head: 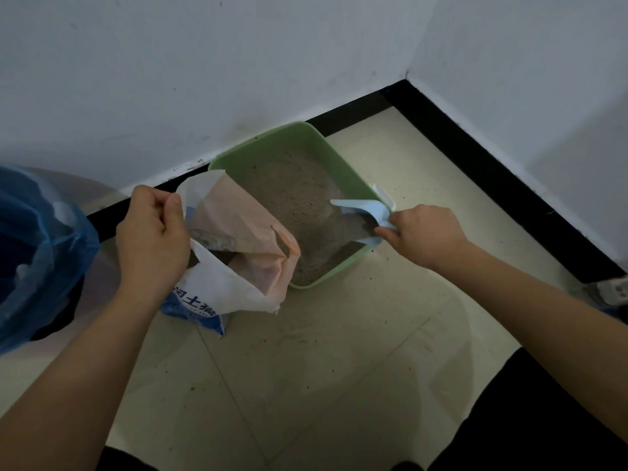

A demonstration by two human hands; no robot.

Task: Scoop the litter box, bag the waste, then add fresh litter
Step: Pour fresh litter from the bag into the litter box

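Both bare forearms reached forward over the tiled floor [306, 368], which was sprinkled with stray grains. The left hand [153, 239] was raised beside the litter bag [238, 277], its grip curled round the bag's top edge and pulling the mouth open toward the box. Dark litter showed inside the bag. The bag stood on the floor, touching the near left corner of the green litter box [299, 130].

The right hand [421, 232] stretched to the box's near right side, knuckles up. Its grip was closed on the handle of the pale blue scoop [360, 212], whose bowl hung over the litter, just inside the rim. The bowl seemed to carry some grey litter, though the dim light left that unsure.

Judging from this, the scooping and bagging looked finished and the last step, adding fresh litter, was under way. Litter lay heaped along the near side of the box and thinner toward the far side. More scoops and some levelling probably remained.

A blue bin bag [40, 253] sat at the far left, well apart from the box. Its contents were hidden, so I could not confirm the waste was in it. The box sat against the black skirting [475, 158] under the white wall.
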